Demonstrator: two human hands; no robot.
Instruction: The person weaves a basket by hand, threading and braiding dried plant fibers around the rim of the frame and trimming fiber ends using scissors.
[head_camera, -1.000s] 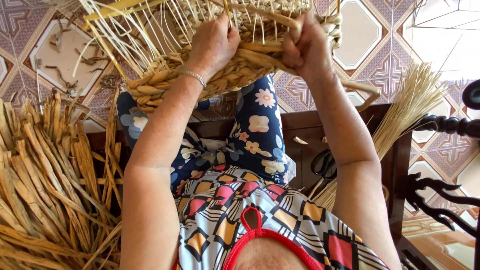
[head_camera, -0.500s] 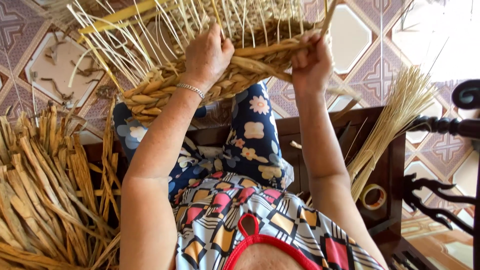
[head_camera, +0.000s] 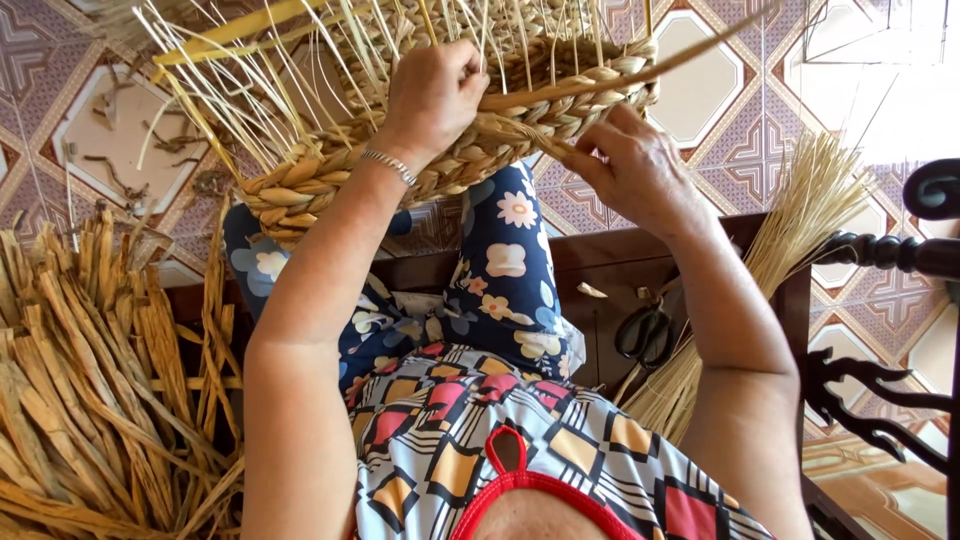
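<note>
Left hand (head_camera: 432, 95) clamped on basket (head_camera: 450, 170) rim to steady it; right hand (head_camera: 630, 165) pinching strand (head_camera: 640, 65), keeping tension. Scissors (head_camera: 645, 335) beside knee.

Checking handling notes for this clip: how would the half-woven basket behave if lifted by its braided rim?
The half-woven basket is probably light for its size, being only dried straw. Its thick braided rim looks fairly stiff and likely holds its curve under the left hand. The loose stakes splay out thinly, so they would probably flex and could snap.
</note>
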